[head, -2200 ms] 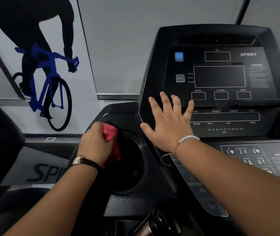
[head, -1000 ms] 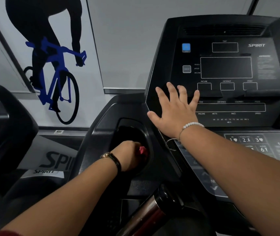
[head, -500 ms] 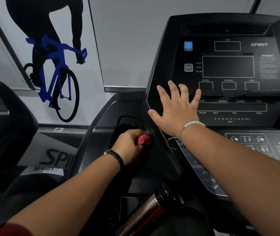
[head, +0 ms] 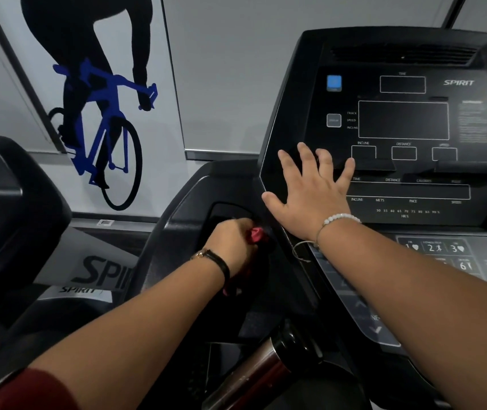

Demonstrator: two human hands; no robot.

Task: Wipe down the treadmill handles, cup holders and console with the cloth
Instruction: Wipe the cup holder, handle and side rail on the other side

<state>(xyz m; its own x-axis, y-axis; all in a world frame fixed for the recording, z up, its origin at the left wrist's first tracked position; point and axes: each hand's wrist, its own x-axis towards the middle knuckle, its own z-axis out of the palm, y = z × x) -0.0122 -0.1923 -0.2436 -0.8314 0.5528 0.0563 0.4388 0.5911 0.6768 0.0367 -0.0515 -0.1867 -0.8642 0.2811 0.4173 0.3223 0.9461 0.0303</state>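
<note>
My left hand (head: pixel 233 247) grips a bunched red cloth (head: pixel 255 234) inside the left cup holder (head: pixel 221 211) of the black treadmill, against the holder's right wall. Only a small fold of the cloth shows past my fingers, and a scrap hangs below my wrist. My right hand (head: pixel 310 190) lies flat with spread fingers on the lower left of the console (head: pixel 399 119), holding nothing. A metal handle (head: pixel 254 377) with a black end runs diagonally at the bottom centre.
A keypad panel (head: pixel 443 255) with numbered buttons lies below the console at right. Another black machine (head: pixel 8 208) stands at far left. Behind is a grey wall with a blue cyclist graphic (head: pixel 97 113).
My left hand has worked the cloth round the cup holder, from its left rim down into the bowl and then up against the right wall. My right hand stays flat on the console.
</note>
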